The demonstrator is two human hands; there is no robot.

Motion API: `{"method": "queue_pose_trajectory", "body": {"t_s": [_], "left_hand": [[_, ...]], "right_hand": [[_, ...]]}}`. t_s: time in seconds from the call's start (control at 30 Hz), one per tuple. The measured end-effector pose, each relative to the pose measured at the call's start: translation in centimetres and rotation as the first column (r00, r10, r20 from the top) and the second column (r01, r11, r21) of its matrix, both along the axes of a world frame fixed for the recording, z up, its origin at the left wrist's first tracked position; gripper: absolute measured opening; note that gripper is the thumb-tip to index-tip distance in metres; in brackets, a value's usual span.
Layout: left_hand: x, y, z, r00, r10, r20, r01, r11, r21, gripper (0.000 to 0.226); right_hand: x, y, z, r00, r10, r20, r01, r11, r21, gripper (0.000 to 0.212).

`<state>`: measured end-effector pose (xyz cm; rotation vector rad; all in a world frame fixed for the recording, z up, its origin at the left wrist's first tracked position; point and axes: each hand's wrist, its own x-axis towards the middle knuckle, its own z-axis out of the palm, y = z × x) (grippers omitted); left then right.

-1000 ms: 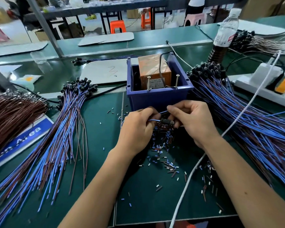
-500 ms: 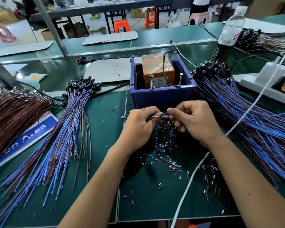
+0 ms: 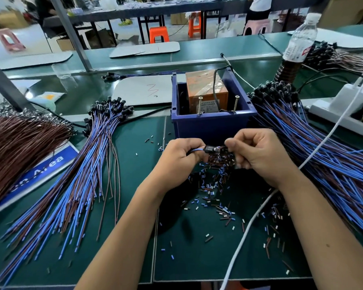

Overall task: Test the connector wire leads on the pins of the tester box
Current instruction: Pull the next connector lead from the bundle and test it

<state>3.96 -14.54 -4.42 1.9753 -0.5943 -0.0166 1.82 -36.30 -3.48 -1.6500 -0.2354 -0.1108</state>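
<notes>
A blue bin (image 3: pixel 212 126) stands at the middle of the green bench with an orange tester box (image 3: pixel 203 88) inside it. Two upright screw pins (image 3: pixel 199 106) rise at the bin's front rim. Just in front of the bin, my left hand (image 3: pixel 178 158) grips the blue wire of one connector lead. The lead's small black connector (image 3: pixel 212 149) shows between my hands. My right hand (image 3: pixel 258 153) has curled fingers and pinches at the connector's right end. The lead sits below the pins and touches neither.
A fan of blue and brown leads (image 3: pixel 82 174) lies at the left, a larger pile (image 3: pixel 323 153) at the right. Brown wires (image 3: pixel 15 147) lie far left. Cut insulation bits (image 3: pixel 214 197) litter the mat. A water bottle (image 3: pixel 298 45), a power strip (image 3: pixel 344 114) and a white cable (image 3: pixel 249 222) are at the right.
Both hands have risen slightly toward the bin's front wall with the lead. The connector now lies level between them, and the grip is unchanged.
</notes>
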Motion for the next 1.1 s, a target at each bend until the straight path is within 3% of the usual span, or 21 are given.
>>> {"method": "queue_pose_trajectory", "body": {"t_s": [0.1, 0.33, 0.43, 0.6, 0.7, 0.87, 0.97, 1.1], "left_hand": [[0.7, 1.0, -0.3, 0.996, 0.084, -0.038, -0.087, 0.993, -0.081, 0.025], [0.7, 0.7, -0.6, 0.994, 0.056, -0.097, -0.073, 0.979, -0.189, 0.03], [0.5, 0.3, -0.7, 0.995, 0.031, -0.094, -0.053, 0.969, -0.242, 0.028], [-0.2, -1.6, -0.8, 0.998, 0.066, -0.002, -0.063, 0.948, -0.312, 0.026], [-0.5, -2.2, -0.7, 0.976, 0.191, 0.104, -0.145, 0.927, -0.346, 0.02], [-0.6, -2.2, -0.3, 0.85, 0.431, 0.302, -0.302, 0.869, -0.391, 0.015], [-0.8, -2.3, -0.2, 0.808, 0.523, 0.271, -0.372, 0.81, -0.453, 0.016], [-0.8, -2.3, 0.1, 0.806, 0.578, 0.126, -0.412, 0.701, -0.583, 0.012]], "right_hand": [[0.3, -0.5, -0.2, 0.995, -0.095, -0.014, 0.095, 0.992, 0.088, 0.027], [0.3, 0.9, -1.0, 0.998, -0.069, 0.012, 0.07, 0.995, -0.074, 0.014], [0.1, 1.9, -1.1, 0.999, -0.039, 0.013, 0.039, 0.999, 0.025, 0.01], [-0.5, 4.2, -0.9, 1.0, -0.008, -0.024, 0.015, 0.947, 0.321, 0.009], [-0.4, 3.8, -0.4, 0.998, -0.052, -0.033, 0.061, 0.911, 0.409, 0.01], [-0.4, 3.0, 0.3, 0.999, -0.002, 0.055, -0.026, 0.862, 0.505, 0.013], [-0.3, 2.9, 0.3, 0.993, -0.082, 0.08, 0.031, 0.866, 0.499, 0.013], [-0.1, 2.6, -0.3, 0.925, -0.35, 0.15, 0.277, 0.888, 0.367, 0.01]]}}
